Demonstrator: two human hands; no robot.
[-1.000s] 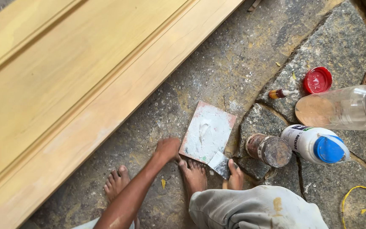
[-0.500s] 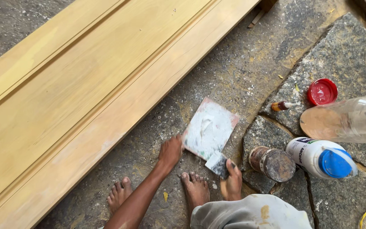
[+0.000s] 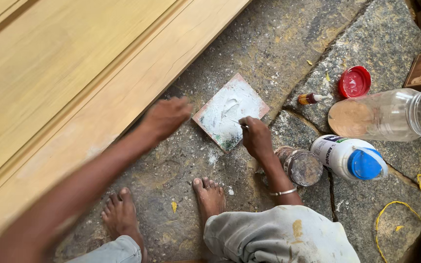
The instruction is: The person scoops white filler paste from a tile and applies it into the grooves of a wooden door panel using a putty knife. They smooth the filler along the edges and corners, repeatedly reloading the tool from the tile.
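- Hands first: the right hand [image 3: 257, 138] sits about center frame, fingers curled tight and pinched round a thin tool whose tip rests on the square tile [image 3: 231, 112]. Can't make out what the tool is, too small.
- That tile lies flat on the stone floor [image 3: 288, 44] just above center, smeared all over with white paste, one corner pointing at the wood.
- Left hand [image 3: 167, 117] is just left of the tile, blurry, fingers loosely bent and held together-ish, holding nothing. Honestly can't tell if it's touching the floor or hovering. It's right by the lower edge of the big wooden panel [image 3: 74, 83].
- Panel fills the whole upper left of the frame, pale yellow wood with long grooves running diagonally.
- Right of the wrist there's a small round tin [image 3: 300, 166] with a rusty lid, and touching that, a white bottle [image 3: 349, 157] with a blue cap lying on its side.
- Above the bottle, a clear plastic jar [image 3: 386, 116] on its side too, mouth open to the right edge.
- Red lid [image 3: 354, 81] lies by itself in the upper right, with a little tube [image 3: 310, 99] just left of it.
- Yellow cord [image 3: 415, 204] loops along the lower right.
- Bare feet [image 3: 210, 197] at the bottom, toes pointing up toward the tile.
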